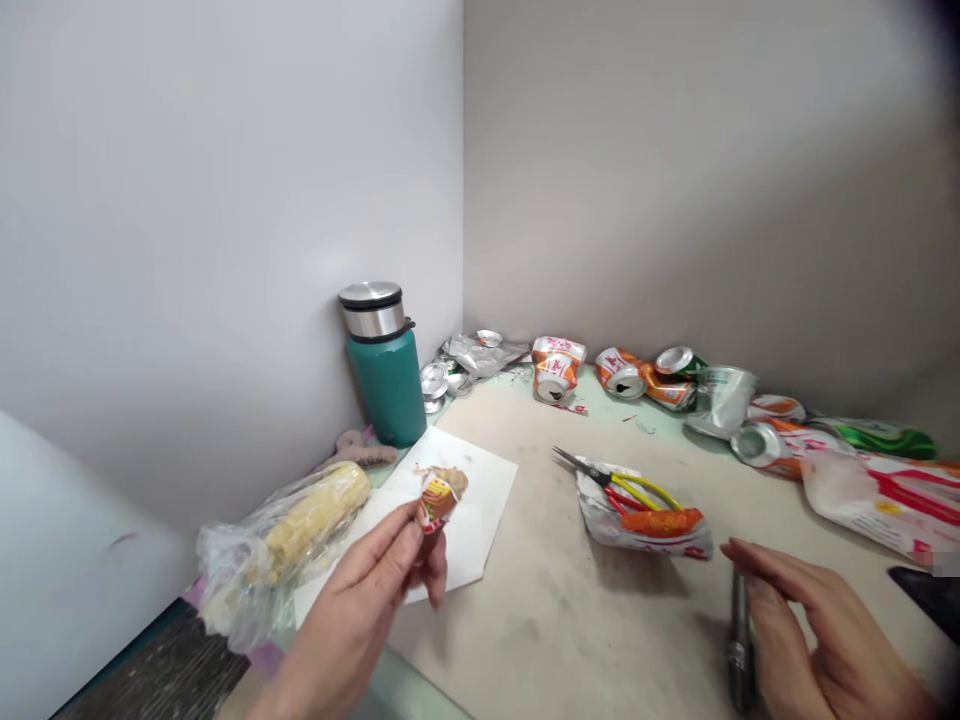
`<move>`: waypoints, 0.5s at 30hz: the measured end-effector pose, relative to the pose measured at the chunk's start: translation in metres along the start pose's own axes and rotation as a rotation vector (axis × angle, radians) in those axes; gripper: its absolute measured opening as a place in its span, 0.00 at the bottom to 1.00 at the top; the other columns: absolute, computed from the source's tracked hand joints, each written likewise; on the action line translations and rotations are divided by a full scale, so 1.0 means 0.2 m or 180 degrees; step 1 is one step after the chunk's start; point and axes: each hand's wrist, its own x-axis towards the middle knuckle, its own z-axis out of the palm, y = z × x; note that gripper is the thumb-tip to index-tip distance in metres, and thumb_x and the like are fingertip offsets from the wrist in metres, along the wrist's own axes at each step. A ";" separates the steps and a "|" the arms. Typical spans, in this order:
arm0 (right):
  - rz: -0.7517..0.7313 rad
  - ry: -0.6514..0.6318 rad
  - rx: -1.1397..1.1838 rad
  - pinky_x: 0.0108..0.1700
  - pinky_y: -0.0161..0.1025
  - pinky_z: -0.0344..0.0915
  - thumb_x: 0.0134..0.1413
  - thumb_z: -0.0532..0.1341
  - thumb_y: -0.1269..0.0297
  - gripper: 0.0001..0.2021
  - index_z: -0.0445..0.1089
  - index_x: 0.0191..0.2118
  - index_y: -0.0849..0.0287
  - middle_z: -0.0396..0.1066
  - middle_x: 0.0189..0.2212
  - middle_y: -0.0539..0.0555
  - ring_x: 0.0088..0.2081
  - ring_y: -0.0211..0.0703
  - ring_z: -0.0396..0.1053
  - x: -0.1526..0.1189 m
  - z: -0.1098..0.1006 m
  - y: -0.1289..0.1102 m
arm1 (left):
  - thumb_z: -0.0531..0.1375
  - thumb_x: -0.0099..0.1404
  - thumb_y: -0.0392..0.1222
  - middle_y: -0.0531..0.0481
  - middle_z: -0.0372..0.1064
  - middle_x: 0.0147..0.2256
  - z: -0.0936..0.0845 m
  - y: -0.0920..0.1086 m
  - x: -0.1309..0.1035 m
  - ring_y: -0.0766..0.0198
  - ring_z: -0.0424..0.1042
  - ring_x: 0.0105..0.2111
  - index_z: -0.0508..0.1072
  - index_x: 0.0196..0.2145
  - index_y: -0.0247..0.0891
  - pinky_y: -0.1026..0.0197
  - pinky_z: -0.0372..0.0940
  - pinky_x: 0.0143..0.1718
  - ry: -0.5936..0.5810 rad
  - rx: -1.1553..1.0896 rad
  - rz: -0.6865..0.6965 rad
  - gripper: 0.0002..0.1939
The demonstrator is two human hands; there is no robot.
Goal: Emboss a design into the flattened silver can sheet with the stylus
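My left hand (382, 570) pinches a small red, brown and yellow printed piece (438, 500) between thumb and fingers, above a white sheet of paper (480, 530). Light brown crumbly stuff (454, 478) shows just behind its top edge; whether it is attached or lies on the paper is unclear. At the lower right, my right hand (817, 620) has its fingers stretched out and thumb apart. Beside its fingertips is a slim dark grey tool (740, 640). Left of that hand, scissors (637, 490) with red and yellow handles rest on a cut-open orange and white can (667, 535).
A teal bottle (386, 385) stands in the corner. Corn-like yellow food (315, 515) in clear plastic lies at left. Several crushed cans (559, 368) line the back wall. A red and white package (885, 500) lies at right on the beige mat (540, 630).
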 end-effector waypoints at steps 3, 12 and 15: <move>0.0084 -0.0064 0.0029 0.41 0.52 0.63 0.58 0.53 0.63 0.10 0.67 0.44 0.50 0.69 0.38 0.57 0.38 0.53 0.68 0.00 0.00 -0.01 | 0.54 0.66 0.52 0.54 0.55 0.27 0.05 -0.02 -0.03 0.71 0.49 0.22 0.69 0.38 0.37 0.65 0.49 0.24 -0.0372 -0.0994 -0.0394 0.15; -0.0049 -0.0001 -0.0027 0.42 0.48 0.64 0.55 0.57 0.68 0.10 0.68 0.44 0.54 0.70 0.37 0.57 0.38 0.50 0.70 -0.01 0.01 0.03 | 0.57 0.59 0.61 0.59 0.46 0.20 0.15 -0.09 -0.05 0.74 0.39 0.17 0.71 0.37 0.37 0.67 0.36 0.17 -0.0763 -0.1032 -0.0712 0.23; -0.0042 0.0009 -0.0026 0.42 0.48 0.64 0.55 0.58 0.68 0.10 0.68 0.44 0.54 0.71 0.37 0.57 0.38 0.50 0.70 -0.01 0.02 0.04 | 0.57 0.57 0.65 0.56 0.53 0.20 0.14 -0.09 -0.07 0.72 0.49 0.18 0.72 0.33 0.38 0.66 0.45 0.19 -0.0973 -0.0255 -0.0397 0.25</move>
